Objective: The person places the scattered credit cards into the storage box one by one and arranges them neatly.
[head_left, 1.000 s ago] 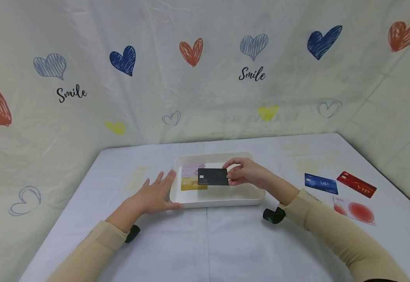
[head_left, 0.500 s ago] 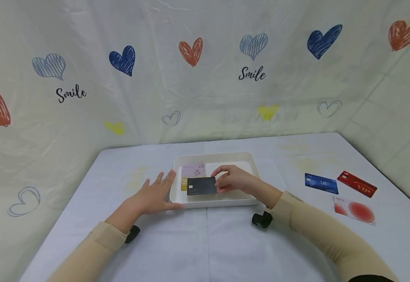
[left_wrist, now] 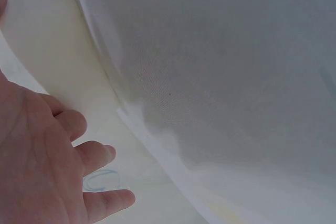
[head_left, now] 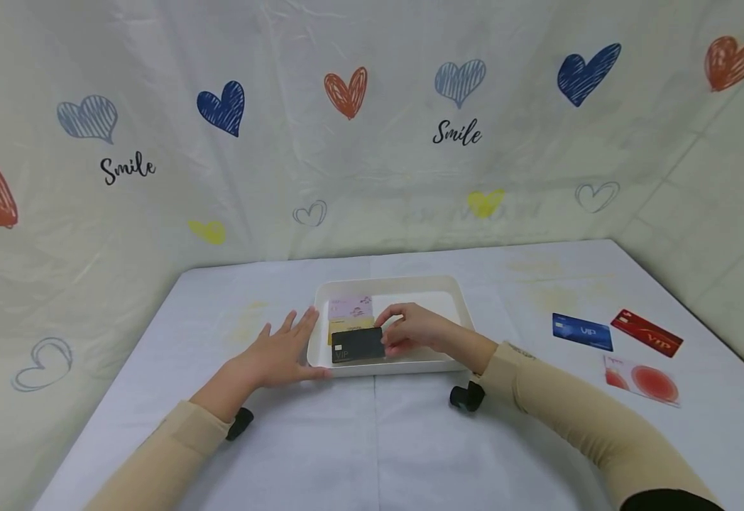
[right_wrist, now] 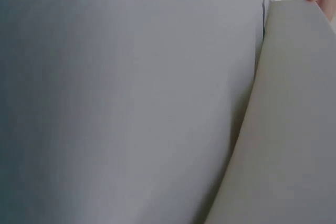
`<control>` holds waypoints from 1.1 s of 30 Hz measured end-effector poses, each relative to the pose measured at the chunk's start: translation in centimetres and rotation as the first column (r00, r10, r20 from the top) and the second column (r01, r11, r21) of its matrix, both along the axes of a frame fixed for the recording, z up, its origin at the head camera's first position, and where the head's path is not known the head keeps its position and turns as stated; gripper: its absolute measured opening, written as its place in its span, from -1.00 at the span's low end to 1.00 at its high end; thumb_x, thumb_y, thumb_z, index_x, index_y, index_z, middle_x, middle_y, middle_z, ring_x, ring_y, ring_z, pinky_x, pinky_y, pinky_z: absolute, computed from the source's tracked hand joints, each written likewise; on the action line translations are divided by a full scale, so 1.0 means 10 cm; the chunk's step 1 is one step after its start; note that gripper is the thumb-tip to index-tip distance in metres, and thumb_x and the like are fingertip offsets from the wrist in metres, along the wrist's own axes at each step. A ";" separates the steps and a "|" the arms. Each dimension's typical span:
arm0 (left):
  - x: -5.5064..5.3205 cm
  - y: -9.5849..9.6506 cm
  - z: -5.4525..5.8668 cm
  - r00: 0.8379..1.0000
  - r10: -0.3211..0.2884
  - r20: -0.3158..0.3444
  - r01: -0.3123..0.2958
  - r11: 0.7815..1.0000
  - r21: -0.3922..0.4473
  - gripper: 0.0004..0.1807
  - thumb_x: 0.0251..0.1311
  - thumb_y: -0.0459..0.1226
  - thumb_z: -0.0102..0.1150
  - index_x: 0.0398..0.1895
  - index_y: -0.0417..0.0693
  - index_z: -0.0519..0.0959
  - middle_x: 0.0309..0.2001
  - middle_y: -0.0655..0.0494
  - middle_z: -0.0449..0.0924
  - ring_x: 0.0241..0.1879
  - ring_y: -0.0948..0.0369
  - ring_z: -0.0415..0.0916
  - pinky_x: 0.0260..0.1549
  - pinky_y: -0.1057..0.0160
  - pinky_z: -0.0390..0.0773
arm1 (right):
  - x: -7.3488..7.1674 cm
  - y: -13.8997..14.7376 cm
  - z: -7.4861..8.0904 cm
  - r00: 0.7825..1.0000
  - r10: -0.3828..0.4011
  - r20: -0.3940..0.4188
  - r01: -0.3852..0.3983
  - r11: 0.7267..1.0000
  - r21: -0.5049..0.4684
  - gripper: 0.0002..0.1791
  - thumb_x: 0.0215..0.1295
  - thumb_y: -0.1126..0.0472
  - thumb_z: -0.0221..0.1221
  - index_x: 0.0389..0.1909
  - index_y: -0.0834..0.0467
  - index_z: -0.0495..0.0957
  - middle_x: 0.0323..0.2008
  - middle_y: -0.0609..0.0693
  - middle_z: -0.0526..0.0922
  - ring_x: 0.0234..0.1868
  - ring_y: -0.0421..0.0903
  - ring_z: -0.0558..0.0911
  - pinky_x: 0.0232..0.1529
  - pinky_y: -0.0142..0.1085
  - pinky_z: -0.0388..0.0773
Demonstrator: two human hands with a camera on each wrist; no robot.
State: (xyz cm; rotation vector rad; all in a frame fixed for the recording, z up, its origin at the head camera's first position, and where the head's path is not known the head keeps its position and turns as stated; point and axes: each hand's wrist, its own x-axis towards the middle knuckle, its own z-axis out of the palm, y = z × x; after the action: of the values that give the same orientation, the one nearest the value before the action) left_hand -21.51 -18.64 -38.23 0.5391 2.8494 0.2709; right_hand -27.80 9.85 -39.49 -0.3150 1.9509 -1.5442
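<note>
A shallow white tray (head_left: 423, 365) stands on the table in the head view. My right hand (head_left: 413, 331) reaches over its right side and pinches the right end of a black VIP card (head_left: 356, 345) between thumb and fingers. That card is low in the tray's front left part, overlapping a gold card (head_left: 340, 326). Behind the gold one lies a pale pink card (head_left: 349, 307). My left hand (head_left: 279, 355) rests at the tray's left end, fingers spread along the rim and thumb at the front corner. The left wrist view shows its palm and fingers (left_wrist: 97, 153) beside the tray.
On the right of the white tablecloth (head_left: 282, 454) lie a blue VIP card (head_left: 582, 332), a red VIP card (head_left: 647, 333) and a pink-and-red patterned card (head_left: 642, 381). A curtain (head_left: 372, 170) printed with hearts rises behind the table.
My right hand has carried the black card leftward and toward the front of the tray, uncovering more of the gold card again. The left hand has stayed at the rim.
</note>
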 end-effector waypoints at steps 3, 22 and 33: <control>-0.01 0.01 0.00 1.000 0.004 0.003 -0.004 1.000 -0.001 0.34 0.13 0.42 0.23 0.66 -0.22 -0.17 0.64 -0.10 -0.13 0.59 -0.18 -0.21 0.38 -0.46 -0.13 | 0.01 -0.04 -0.03 1.000 0.009 0.010 -0.009 1.000 0.022 -0.69 0.34 0.51 0.13 0.08 0.36 0.47 -0.41 0.12 0.66 -0.54 -0.13 0.67 -0.40 -0.34 0.69; -0.01 0.00 -0.01 1.000 0.006 -0.001 -0.006 1.000 -0.002 0.34 0.13 0.41 0.24 0.65 -0.24 -0.16 0.64 -0.13 -0.12 0.59 -0.19 -0.18 0.37 -0.47 -0.10 | 0.10 -0.15 -0.07 0.999 0.000 -0.054 0.007 0.992 0.126 -0.68 0.27 0.48 0.30 0.03 0.33 0.55 -0.41 0.07 0.69 -0.49 -0.14 0.69 -0.43 -0.39 0.65; -0.01 0.01 -0.01 1.000 0.001 0.006 -0.001 1.000 -0.001 0.33 0.14 0.40 0.24 0.65 -0.25 -0.16 0.64 -0.13 -0.13 0.59 -0.20 -0.19 0.37 -0.48 -0.11 | 0.10 -0.19 -0.08 0.986 0.051 -0.157 -0.011 0.968 0.249 -0.57 0.16 0.46 0.43 0.05 0.23 0.58 -0.43 0.05 0.59 -0.46 -0.13 0.57 -0.45 -0.43 0.52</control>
State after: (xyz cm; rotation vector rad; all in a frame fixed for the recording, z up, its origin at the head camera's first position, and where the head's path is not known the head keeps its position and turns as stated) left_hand -21.59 -18.55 -38.29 0.5353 2.8436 0.2713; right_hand -26.76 7.91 -40.33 -0.3725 2.2271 -1.2699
